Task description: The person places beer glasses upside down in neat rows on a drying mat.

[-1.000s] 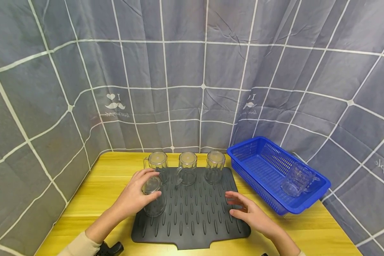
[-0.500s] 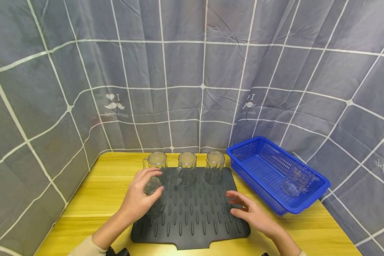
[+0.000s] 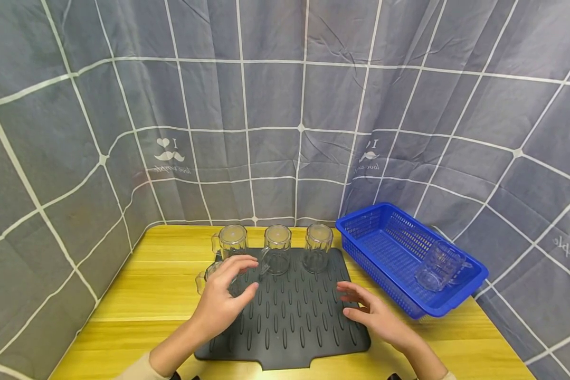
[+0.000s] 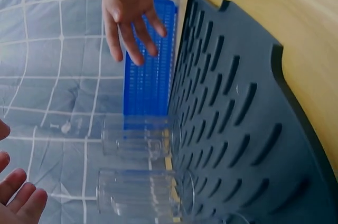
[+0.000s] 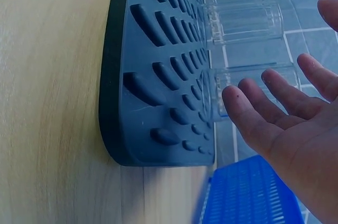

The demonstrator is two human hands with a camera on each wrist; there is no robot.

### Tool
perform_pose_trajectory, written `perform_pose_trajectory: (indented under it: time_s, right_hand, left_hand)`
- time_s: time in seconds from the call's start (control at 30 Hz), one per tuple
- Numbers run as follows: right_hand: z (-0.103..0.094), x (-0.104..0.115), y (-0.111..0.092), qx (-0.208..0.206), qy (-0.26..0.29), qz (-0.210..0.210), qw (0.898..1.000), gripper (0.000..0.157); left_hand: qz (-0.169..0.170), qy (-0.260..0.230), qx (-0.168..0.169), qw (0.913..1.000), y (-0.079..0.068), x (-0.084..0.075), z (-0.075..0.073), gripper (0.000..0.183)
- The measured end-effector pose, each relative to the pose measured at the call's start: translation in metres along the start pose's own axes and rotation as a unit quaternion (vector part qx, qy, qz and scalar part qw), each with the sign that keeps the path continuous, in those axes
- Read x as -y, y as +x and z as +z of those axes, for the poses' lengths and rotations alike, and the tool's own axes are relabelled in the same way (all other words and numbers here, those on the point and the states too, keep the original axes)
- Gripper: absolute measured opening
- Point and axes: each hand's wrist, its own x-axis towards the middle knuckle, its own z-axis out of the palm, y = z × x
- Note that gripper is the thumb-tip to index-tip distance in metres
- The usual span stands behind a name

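My left hand (image 3: 225, 301) is over the left part of the black ribbed mat (image 3: 285, 338), fingers loosely bent with nothing between them. Behind it, partly hidden, stands a clear glass mug (image 3: 211, 271), its handle pointing left. Three more glass mugs line the mat's back edge: a left mug (image 3: 234, 236), a middle mug (image 3: 277, 237) and a right mug (image 3: 319, 237). All seem to stand base up. My right hand (image 3: 375, 316) hovers by the mat's right edge, holding nothing, its fingers spread in the left wrist view.
A blue plastic basket (image 3: 375, 272) sits at the right of the yellow wooden table (image 3: 161, 274). Inside its near right end lies glassware (image 3: 438, 266), at least one handled mug. A grey checked curtain (image 3: 275, 105) rises behind the table.
My left hand has come off the front left mug and shifted right, and the mug's handle now shows on its left. My right hand has hardly moved.
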Motion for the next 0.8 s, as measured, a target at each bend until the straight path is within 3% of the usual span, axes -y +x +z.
perform_pose_trajectory:
  time_s: [0.17,0.27,0.47,0.8]
  right_hand:
    - [-0.001,0.001,0.000,-0.001,-0.001,-0.018,1.000,0.055]
    - [-0.001,0.001,0.001,-0.001,-0.003,-0.023,1.000,0.055]
    - [-0.004,0.005,-0.001,-0.004,-0.002,-0.009,1.000,0.056]
    - [-0.011,0.014,-0.002,-0.001,-0.001,-0.005,1.000,0.054]
  left_hand:
    - [-0.011,-0.060,0.023,0.9979,-0.002,-0.008,0.009,0.035]
    - [-0.041,-0.106,0.044,0.9926,-0.004,-0.012,0.015,0.031]
    - [-0.103,-0.179,0.089,0.9743,-0.007,-0.017,0.024,0.029]
    - [-0.183,-0.227,0.152,0.9445,-0.010,-0.018,0.034,0.036]
